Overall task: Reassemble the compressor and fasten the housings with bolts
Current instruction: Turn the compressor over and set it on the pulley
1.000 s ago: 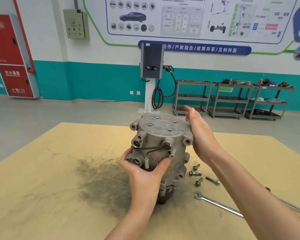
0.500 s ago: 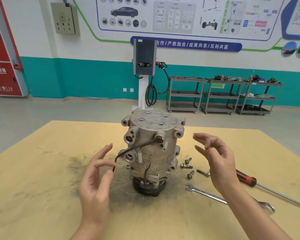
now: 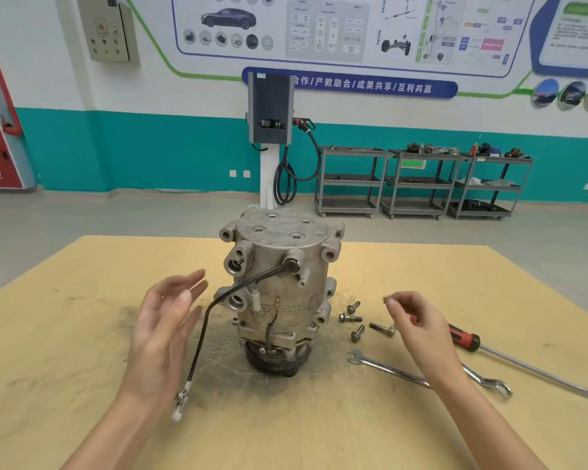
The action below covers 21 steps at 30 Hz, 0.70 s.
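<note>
While the compressor (image 3: pixel 279 293) stands on its own mid-table (image 3: pixel 82 334), neither of my hands is on it. Left hand (image 3: pixel 165 330) hovers at its 9 o'clock, fingers straight and apart, holding nothing. Right hand (image 3: pixel 418 330) hangs at its 3 o'clock, above the bolts (image 3: pixel 360 318), fingers loosely bent, nothing in them as far as I can see.

Step, by my read: housings look stacked and seated, w/ bolting up about to start. All four bolts lie loose on the table, so none are in yet.

Next move calls for picking one bolt w/ the right hand, steadying the body w/ the left, then starting threads by finger before the wrench (image 3: pixel 421 376) goes on. Wrench lies at approx 4 o'clock, screwdriver (image 3: pixel 510 357) beyond it.

Orientation: long axis vertical, pulley end down on the table, flat ported end cap facing up. Side ports face me, approx 7 o'clock. Black cable (image 3: pixel 201 334) droops off the front towards 7 o'clock, its plug resting on the table.
</note>
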Motion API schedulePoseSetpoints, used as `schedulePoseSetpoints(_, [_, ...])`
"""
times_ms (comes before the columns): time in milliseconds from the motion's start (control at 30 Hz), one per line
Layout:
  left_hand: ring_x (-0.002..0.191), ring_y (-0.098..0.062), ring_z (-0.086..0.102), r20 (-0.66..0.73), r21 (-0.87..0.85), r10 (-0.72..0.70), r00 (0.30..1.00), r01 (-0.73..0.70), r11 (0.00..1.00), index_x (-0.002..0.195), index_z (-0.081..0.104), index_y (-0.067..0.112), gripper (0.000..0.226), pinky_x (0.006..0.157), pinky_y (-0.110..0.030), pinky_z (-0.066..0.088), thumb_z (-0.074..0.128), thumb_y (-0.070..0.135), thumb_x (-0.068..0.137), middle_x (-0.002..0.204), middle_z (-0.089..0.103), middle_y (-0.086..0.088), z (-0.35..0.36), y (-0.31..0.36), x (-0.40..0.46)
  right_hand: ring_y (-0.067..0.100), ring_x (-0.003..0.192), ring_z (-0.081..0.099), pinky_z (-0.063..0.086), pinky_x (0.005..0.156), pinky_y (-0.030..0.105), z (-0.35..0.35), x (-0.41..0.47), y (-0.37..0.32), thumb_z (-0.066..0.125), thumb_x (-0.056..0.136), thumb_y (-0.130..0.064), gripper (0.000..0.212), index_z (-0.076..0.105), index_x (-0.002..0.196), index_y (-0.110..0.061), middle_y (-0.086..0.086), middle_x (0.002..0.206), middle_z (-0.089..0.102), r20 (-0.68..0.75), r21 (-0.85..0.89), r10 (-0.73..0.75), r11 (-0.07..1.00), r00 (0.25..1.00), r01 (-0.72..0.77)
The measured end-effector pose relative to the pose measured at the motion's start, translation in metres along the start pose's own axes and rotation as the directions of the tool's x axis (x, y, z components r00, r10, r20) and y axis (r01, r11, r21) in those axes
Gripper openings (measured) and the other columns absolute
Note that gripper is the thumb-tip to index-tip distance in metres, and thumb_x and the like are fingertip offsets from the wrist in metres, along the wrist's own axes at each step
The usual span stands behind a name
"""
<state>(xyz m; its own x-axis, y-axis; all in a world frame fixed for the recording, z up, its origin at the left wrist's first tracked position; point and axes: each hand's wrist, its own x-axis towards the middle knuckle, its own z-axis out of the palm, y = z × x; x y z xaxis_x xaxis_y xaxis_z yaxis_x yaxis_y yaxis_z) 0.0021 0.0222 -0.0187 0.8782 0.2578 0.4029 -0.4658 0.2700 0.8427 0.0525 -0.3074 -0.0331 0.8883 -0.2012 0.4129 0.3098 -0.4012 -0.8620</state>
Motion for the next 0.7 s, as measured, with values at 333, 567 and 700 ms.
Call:
schedulePoseSetpoints(333, [0.113,0.005,0.061,0.338,0.582,-0.405,0.850,0.150,0.800,0.140,0.042,0.030,0.100,0.096,-0.015,0.046,0.094,0.017,0.054,0.121,0.068,0.014,0.009,-0.026,0.037,0.018,0.119,0.038,0.036,0.093,0.032,-0.002,0.008,0.022,0.044,0.100,-0.042,0.034,0.059,0.129,-0.032,-0.007,0.128,0.045,0.182,-0.879,0.046,0.455,0.982,0.142])
schedulePoseSetpoints(567, [0.100,0.002,0.067,0.339,0.619,-0.459,0.821,0.173,0.766,0.110,0.065,0.031,0.065,0.078,-0.005,0.049,0.081,0.034,0.048,0.106,0.073,0.022,0.020,-0.040,0.033,0.020,0.125,0.032,0.037,0.100,0.030,-0.003,0.015,0.034,0.047,0.098,-0.050,0.033,0.063,0.125,-0.040,-0.008,0.144,0.038,0.196,-0.894,0.108,0.427,0.975,0.133])
schedulePoseSetpoints(700, [0.098,0.003,0.068,0.344,0.584,-0.432,0.833,0.170,0.793,0.110,0.066,0.030,0.064,0.077,-0.005,0.049,0.081,0.034,0.048,0.104,0.073,0.021,0.026,-0.041,0.028,0.019,0.121,0.037,0.039,0.096,0.032,0.000,0.016,0.036,0.057,0.094,-0.048,0.026,0.069,0.114,-0.037,-0.009,0.138,0.045,0.170,-0.855,0.085,0.508,0.982,0.104])
